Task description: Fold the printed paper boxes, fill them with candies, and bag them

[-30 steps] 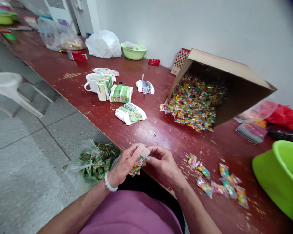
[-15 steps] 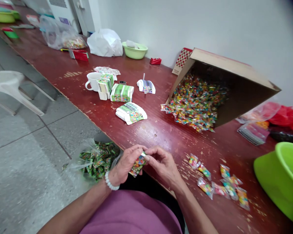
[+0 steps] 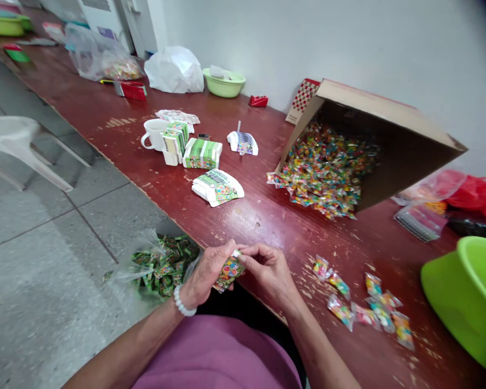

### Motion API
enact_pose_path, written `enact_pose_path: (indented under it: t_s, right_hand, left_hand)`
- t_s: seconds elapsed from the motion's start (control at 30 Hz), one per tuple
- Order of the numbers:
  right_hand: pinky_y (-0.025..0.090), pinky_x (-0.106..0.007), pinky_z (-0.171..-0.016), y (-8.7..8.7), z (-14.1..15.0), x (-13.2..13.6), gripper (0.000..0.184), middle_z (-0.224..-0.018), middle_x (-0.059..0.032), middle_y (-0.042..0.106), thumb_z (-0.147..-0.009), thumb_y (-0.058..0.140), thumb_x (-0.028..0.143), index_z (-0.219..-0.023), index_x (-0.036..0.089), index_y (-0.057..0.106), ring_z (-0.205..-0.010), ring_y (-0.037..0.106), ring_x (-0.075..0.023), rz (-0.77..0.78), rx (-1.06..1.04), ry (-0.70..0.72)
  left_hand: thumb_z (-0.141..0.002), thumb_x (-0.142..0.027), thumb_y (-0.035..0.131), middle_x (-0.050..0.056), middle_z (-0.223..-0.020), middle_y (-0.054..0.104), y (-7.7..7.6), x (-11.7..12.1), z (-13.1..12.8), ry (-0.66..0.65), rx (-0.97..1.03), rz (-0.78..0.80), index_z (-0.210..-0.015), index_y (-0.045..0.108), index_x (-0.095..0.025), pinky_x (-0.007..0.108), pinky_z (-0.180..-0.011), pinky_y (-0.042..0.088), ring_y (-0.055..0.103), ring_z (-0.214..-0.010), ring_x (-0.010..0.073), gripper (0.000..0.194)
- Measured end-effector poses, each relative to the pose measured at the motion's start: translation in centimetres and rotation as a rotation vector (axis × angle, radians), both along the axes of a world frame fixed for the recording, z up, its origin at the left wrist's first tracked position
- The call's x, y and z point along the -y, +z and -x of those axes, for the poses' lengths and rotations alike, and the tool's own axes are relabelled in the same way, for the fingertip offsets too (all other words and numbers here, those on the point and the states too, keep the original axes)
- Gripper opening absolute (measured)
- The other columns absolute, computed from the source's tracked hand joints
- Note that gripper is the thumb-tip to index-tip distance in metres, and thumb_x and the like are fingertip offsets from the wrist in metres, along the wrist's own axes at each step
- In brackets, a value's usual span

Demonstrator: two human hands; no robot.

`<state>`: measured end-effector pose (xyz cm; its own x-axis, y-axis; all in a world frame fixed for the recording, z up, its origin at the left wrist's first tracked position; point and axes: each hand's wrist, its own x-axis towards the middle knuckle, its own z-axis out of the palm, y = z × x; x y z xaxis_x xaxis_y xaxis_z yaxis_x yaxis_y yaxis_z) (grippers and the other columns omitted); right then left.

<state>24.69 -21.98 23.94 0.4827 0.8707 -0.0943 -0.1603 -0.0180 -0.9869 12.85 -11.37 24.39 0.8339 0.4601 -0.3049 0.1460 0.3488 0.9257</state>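
Note:
At the table's front edge, my left hand is closed around a small printed candy box, green with colourful pictures. My right hand pinches the white flap at the box's upper end between thumb and fingers. To the right lie several small candy packets in clear wrappers. A fanned stack of flat cartons rests just beyond my hands. Below the edge on the left, a clear plastic bag holds many small green printed boxes.
A tipped cardboard box spills wrapped candies onto the red table. Banded carton bundles stand beside a white mug. A green tub is at the right; a white stool stands on the floor.
The box has turned slightly between my hands, showing more of its printed face. My right hand still pinches its upper end; the things on the table have not moved.

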Motion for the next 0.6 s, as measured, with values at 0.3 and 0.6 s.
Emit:
enact_pose_path:
  t_s: [0.3, 0.6]
  right_hand:
    - [0.049, -0.048, -0.094, -0.1, 2.2, 1.3, 0.063, -0.134, -0.0155, 0.057, -0.08, 0.076, 0.039, -0.135, 0.021, 0.051, -0.115, 0.056, -0.0308, 0.011, 0.999, 0.032]
    - [0.043, -0.054, -0.091, -1.1, 2.8, 0.7, 0.078, -0.126, -0.018, 0.059, -0.072, 0.068, 0.028, -0.143, 0.015, 0.04, -0.109, 0.053, -0.0361, 0.106, 1.392, -0.011]
  left_hand:
    - [-0.077, -0.034, 0.072, 0.003, -0.076, 0.072, -1.8, 0.1, -0.9, 0.256, 0.124, 0.449, -0.085, 0.075, -0.015, 0.024, -0.067, 0.053, 0.066, -0.065, 0.014, 0.021]
    - [-0.079, -0.051, 0.07, 0.005, -0.082, 0.071, -2.0, 1.1, -0.9, 0.349, 0.215, 0.507, -0.086, 0.07, -0.014, 0.028, -0.075, 0.052, 0.068, -0.081, 0.0188, 0.038]
